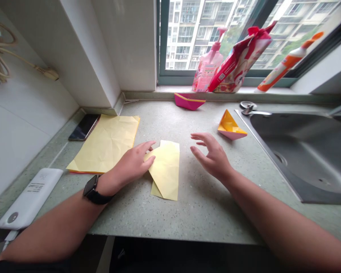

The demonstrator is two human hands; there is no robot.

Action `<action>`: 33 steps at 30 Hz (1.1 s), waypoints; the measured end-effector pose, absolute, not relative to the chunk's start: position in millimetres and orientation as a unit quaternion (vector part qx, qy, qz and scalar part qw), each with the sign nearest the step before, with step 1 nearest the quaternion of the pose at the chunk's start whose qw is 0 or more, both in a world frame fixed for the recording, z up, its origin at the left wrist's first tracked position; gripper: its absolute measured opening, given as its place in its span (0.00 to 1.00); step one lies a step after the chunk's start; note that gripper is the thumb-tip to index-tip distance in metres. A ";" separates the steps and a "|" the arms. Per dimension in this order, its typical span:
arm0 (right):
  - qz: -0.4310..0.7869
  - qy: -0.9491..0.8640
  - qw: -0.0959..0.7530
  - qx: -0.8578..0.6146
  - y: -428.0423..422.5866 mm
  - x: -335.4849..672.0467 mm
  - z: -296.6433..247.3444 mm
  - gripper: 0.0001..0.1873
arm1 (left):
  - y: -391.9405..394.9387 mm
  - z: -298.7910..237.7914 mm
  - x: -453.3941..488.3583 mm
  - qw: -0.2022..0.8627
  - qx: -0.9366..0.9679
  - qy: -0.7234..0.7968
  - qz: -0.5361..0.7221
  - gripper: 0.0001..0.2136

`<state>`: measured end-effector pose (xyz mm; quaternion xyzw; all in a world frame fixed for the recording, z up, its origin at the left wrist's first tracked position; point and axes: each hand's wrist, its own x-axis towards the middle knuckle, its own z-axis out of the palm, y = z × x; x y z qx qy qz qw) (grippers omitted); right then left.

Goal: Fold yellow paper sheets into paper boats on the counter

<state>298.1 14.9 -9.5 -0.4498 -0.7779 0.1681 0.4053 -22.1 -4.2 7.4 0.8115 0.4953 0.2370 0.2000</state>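
Observation:
A folded pale yellow sheet of paper (166,170) lies on the speckled counter (187,212) in front of me. My left hand (133,163), with a black watch on its wrist, rests flat on the sheet's left edge, fingers pressing the fold. My right hand (211,155) hovers just right of the sheet, fingers spread and holding nothing. A stack of larger yellow sheets (108,142) lies to the left.
Two folded paper boats sit farther back: a pink one (188,101) and a yellow-and-pink one (230,127). A steel sink (304,151) is at right. A phone (83,127) and a white power bank (31,199) lie at left. Bottles and a red bag (238,62) stand on the windowsill.

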 end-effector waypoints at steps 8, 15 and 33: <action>0.099 -0.934 0.178 -0.294 6.9 288.2 -29.5 0.46 | -13.6 10.6 -14.5 0.090 0.892 0.388 0.213 0.12; 0.075 -0.930 0.166 -0.320 11.4 289.2 -31.2 0.31 | -39.8 -3.3 7.5 0.159 0.884 0.401 0.177 0.30; 0.138 -0.936 0.182 -0.267 12.3 291.4 -15.7 0.20 | -22.8 -6.1 0.5 0.219 0.904 0.318 0.182 0.30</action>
